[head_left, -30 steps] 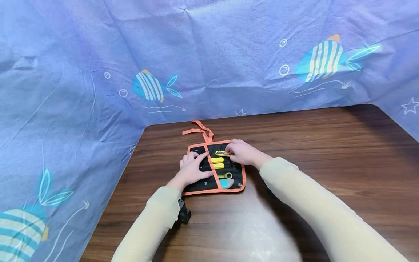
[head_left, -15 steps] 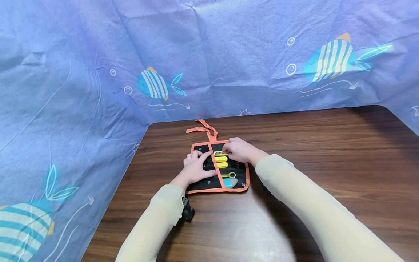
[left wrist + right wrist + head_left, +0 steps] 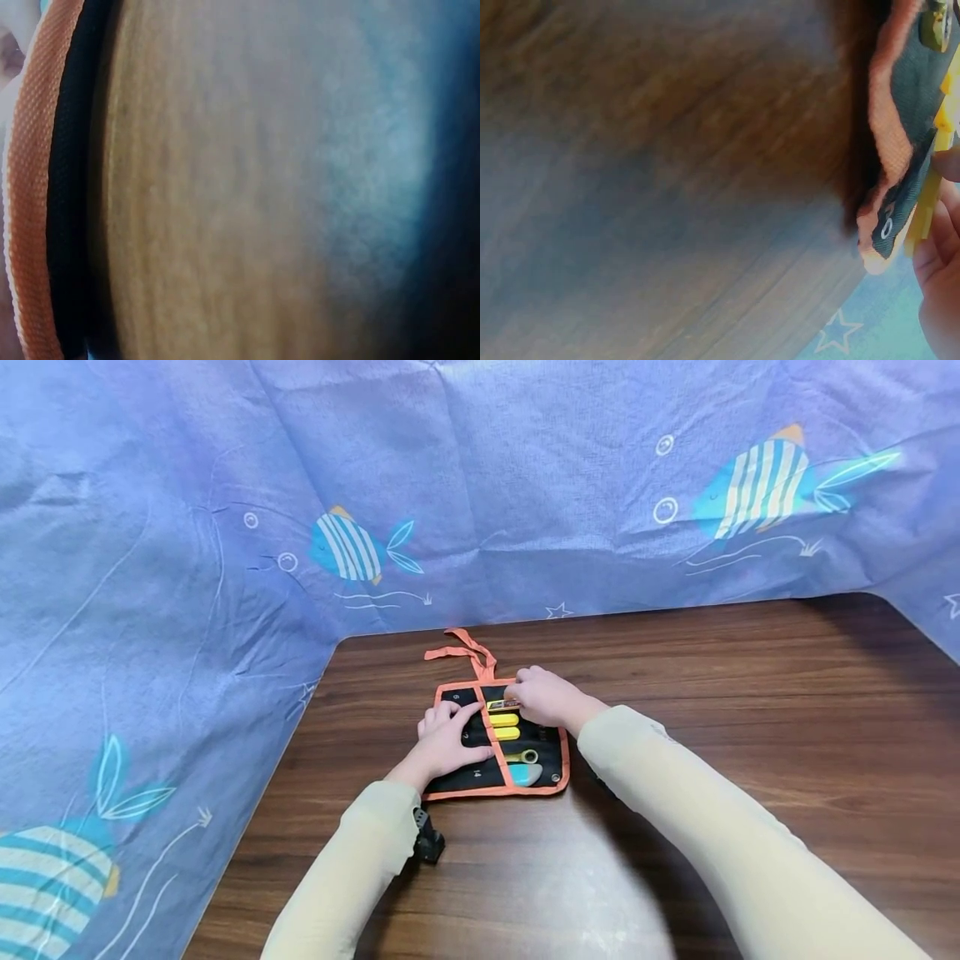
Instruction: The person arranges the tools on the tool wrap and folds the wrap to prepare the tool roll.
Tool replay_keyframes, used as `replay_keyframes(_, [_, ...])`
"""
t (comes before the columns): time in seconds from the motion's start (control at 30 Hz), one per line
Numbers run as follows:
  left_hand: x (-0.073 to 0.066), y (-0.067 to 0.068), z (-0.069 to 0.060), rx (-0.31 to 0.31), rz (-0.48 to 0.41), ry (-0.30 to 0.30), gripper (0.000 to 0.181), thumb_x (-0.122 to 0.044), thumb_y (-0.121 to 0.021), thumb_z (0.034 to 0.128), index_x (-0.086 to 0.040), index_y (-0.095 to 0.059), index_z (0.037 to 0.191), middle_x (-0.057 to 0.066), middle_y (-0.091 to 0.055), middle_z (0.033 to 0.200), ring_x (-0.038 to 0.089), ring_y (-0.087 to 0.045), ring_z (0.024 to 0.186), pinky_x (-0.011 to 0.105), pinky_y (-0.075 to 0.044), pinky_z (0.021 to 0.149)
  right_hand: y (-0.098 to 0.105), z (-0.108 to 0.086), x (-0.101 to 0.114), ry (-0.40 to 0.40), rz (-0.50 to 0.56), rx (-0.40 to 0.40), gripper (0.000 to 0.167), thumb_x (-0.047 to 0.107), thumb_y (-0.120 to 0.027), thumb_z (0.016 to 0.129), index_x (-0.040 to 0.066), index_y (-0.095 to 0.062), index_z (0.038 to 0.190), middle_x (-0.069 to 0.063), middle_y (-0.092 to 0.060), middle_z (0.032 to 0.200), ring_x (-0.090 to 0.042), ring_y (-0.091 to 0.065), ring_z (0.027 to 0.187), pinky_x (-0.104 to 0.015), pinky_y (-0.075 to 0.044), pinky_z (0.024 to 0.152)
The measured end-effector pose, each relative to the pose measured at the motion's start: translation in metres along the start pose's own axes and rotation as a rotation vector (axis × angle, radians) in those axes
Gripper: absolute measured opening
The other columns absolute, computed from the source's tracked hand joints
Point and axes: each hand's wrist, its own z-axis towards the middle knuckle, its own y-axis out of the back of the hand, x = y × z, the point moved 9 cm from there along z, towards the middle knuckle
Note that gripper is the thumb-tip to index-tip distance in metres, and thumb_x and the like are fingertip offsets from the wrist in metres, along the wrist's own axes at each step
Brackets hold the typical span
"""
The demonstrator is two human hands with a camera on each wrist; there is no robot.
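A black tool roll [image 3: 554, 778] with orange edging lies spread on the table in the head view. My left hand [image 3: 442, 745] rests on its left part, thumb and fingers spread beside the orange pocket strip. At the upper right, my right hand [image 3: 546, 697] pinches a flat yellow piece with a dark label [image 3: 501, 705], whose left end meets the strip. Below it, two yellow handles [image 3: 507, 733], a ring spanner [image 3: 529, 757] and a teal-and-grey handle [image 3: 523, 774] stick out of the pockets. In the right wrist view, the fingers [image 3: 941, 255] grip the yellow piece's end.
Orange tie straps [image 3: 472, 650] trail from the roll's far edge onto the brown wooden table [image 3: 720, 693]. A blue fish-print cloth [image 3: 555, 485] hangs behind and to the left of the table. A black wrist device [image 3: 428, 839] sits under the left sleeve.
My right hand has moved left across the roll with the yellow piece, and less of the piece shows beyond the pocket strip. The left hand stays in place on the roll.
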Motion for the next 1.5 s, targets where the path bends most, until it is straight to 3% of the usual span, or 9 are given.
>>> replay_keyframes(0.2, [0.002, -0.003, -0.006, 0.014, 0.001, 0.005, 0.079, -0.059, -0.065, 0.0759, -0.033, -0.036, 0.144, 0.006, -0.036, 0.124, 0.028, -0.030, 0.108, 0.047, -0.025, 0.090, -0.011, 0.003, 0.004, 0.015, 0.078, 0.052, 0.026, 0.010, -0.054, 0.094, 0.014, -0.064, 0.118, -0.009, -0.057, 0.111, -0.026, -0.050, 0.105, -0.041, -0.039, 0.093])
replay_keyframes(0.7, [-0.003, -0.001, -0.002, -0.008, 0.006, -0.040, 0.077, -0.060, -0.063, 0.0778, -0.034, -0.035, 0.144, 0.004, -0.037, 0.121, 0.026, -0.030, 0.106, 0.045, -0.025, 0.088, -0.010, 0.006, -0.007, 0.031, 0.122, 0.010, 0.027, 0.014, -0.058, 0.092, 0.010, -0.064, 0.118, -0.007, -0.059, 0.109, -0.023, -0.053, 0.101, -0.039, -0.041, 0.090])
replay_keyframes(0.87, [-0.002, 0.002, -0.002, -0.005, 0.012, -0.039, 0.077, -0.059, -0.064, 0.0780, -0.033, -0.036, 0.145, 0.005, -0.037, 0.123, 0.027, -0.030, 0.107, 0.045, -0.025, 0.089, -0.008, -0.002, -0.023, -0.003, 0.152, -0.008, 0.027, 0.015, -0.061, 0.090, 0.007, -0.065, 0.115, -0.008, -0.058, 0.105, -0.021, -0.054, 0.095, -0.039, -0.043, 0.087])
replay_keyframes(1.1, [-0.001, 0.002, -0.002, 0.002, 0.011, -0.042, 0.077, -0.058, -0.063, 0.0787, -0.033, -0.034, 0.145, 0.006, -0.036, 0.124, 0.027, -0.029, 0.107, 0.046, -0.024, 0.089, -0.008, -0.013, -0.045, -0.085, 0.191, -0.011, 0.012, 0.016, -0.062, 0.090, 0.009, -0.066, 0.099, -0.004, -0.055, 0.091, -0.019, -0.050, 0.082, -0.038, -0.043, 0.078])
replay_keyframes(1.5, [-0.003, 0.001, -0.001, -0.010, -0.001, -0.046, 0.077, -0.057, -0.064, 0.0783, -0.031, -0.036, 0.145, 0.007, -0.037, 0.123, 0.028, -0.029, 0.108, 0.047, -0.024, 0.090, -0.007, -0.012, -0.043, -0.107, 0.242, -0.038, 0.012, 0.013, -0.060, 0.091, 0.007, -0.067, 0.098, -0.005, -0.058, 0.090, -0.019, -0.052, 0.081, -0.038, -0.044, 0.077])
